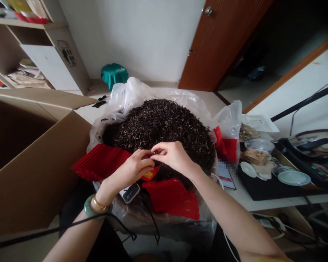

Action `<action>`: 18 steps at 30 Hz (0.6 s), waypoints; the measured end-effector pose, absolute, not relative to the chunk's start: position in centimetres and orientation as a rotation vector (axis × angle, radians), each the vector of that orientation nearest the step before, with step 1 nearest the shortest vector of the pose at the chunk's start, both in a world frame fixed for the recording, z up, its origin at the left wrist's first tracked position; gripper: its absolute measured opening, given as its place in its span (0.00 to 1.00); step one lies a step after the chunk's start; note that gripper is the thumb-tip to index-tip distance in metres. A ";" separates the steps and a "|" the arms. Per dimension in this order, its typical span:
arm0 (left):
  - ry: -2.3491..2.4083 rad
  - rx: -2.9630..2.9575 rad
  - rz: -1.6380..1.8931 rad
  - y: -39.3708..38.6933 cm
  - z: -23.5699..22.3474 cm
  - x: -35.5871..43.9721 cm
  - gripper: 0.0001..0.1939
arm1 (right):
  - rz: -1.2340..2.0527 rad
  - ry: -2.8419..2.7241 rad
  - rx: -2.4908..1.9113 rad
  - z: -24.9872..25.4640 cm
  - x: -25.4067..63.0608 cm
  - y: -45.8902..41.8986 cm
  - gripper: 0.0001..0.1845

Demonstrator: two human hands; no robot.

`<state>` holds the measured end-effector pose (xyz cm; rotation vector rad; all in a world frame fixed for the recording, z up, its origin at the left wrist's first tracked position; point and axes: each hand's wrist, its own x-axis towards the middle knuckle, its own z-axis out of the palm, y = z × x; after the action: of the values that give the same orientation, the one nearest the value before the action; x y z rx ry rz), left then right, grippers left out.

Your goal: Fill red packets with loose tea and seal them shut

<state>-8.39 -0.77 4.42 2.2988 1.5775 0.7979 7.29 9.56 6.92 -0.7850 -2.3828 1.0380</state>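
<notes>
Over the near edge of the dark leaf heap (164,123), left hand (133,167) and right hand (175,156) curl, fingertips almost meeting, hold unclear. A slack pinch could spill leaf onto the red packets (166,196) in front.

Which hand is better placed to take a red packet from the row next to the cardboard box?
Probably the left hand: it is nearer the red packets there, while the right hand would likely reach across it.

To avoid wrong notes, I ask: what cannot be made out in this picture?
Head view:
Anything between left hand and right hand: hidden by fingers.
White device reading: too small.
Phone text: blurred, partly pixelated.
Cardboard box inside: dark, cut off by left edge.
</notes>
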 end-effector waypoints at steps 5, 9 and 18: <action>1.589 2.315 0.816 -0.9 4.2 -8.5 0.10 | 1.083 -2.270 -0.785 5.9 7.0 9.7 0.05; 1.594 2.344 0.857 -1.0 4.0 -8.8 0.11 | 1.234 -2.026 -0.882 5.2 7.4 11.4 0.13; 1.622 2.450 1.149 -1.3 3.6 -9.0 0.11 | 0.471 -2.876 -0.649 7.0 8.6 8.3 0.15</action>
<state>-9.04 -1.26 3.62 2.4499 1.6215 1.1490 8.58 8.26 6.99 -0.6489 -2.8761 0.4707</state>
